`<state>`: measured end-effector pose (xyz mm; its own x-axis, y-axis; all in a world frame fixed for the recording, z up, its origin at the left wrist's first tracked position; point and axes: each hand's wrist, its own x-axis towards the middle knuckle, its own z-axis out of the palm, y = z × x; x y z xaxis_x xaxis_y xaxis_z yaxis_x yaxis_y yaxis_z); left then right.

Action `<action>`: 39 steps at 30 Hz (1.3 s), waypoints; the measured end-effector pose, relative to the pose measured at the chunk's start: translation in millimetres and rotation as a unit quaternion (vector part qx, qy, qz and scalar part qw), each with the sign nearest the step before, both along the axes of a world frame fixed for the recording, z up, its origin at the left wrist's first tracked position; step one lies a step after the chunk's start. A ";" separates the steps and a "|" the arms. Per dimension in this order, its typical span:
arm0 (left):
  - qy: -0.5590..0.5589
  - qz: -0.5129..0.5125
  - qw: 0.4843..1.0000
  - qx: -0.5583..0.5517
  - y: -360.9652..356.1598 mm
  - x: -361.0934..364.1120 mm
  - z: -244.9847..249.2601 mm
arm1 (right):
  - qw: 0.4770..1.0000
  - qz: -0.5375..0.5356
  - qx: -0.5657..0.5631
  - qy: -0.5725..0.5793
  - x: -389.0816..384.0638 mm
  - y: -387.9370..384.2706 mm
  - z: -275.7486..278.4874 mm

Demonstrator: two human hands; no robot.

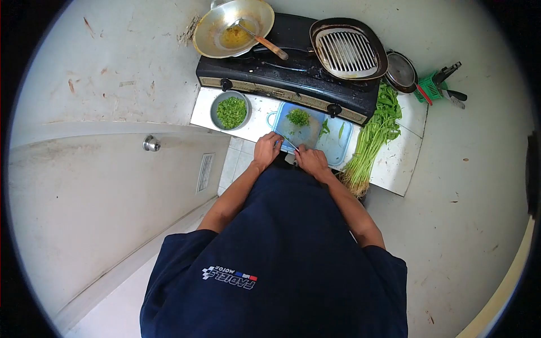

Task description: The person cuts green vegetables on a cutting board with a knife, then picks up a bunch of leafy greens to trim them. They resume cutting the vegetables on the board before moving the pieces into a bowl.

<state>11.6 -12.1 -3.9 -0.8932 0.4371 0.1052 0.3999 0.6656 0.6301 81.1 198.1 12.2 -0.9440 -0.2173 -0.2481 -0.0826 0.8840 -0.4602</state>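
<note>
At the near edge of a blue cutting board (311, 135), my left hand (267, 149) has its fingers closed together; what they press on is too small to make out. Just right of it, my right hand (311, 160) is wrapped round a small knife (291, 144), whose blade points up and left toward my left hand. A small pile of chopped greens (298, 117) lies on the board, with loose leaf pieces (324, 128) to its right. To the left, a grey bowl (214, 114) holds more chopped greens (231, 112).
Behind the board is a black stove (270, 70) with a wok (205, 36), wooden-handled ladle (270, 46) and grill pan (372, 39). Long-stemmed greens (369, 141) lie at the right. Beyond them are a red-handled pan (401, 72) and a green basket (429, 89) with knives.
</note>
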 end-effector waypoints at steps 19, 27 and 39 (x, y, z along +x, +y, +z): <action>-0.051 0.034 0.998 0.026 2.4 5.5 8.6 | 1.000 0.003 0.006 0.028 3.4 -0.3 -2.6; -0.043 0.037 0.998 0.021 2.8 6.1 5.2 | 0.999 0.003 0.003 0.048 -0.4 -3.7 -8.1; -0.080 0.064 0.994 0.040 4.3 7.9 8.5 | 0.999 -0.013 -0.004 0.047 1.1 0.0 -12.2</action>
<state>19.6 -7.9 4.6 -0.9492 0.3145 -0.0126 0.2059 0.6506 0.7310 82.2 198.1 0.1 -0.9687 -0.1932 -0.1560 -0.1021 0.8826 -0.4589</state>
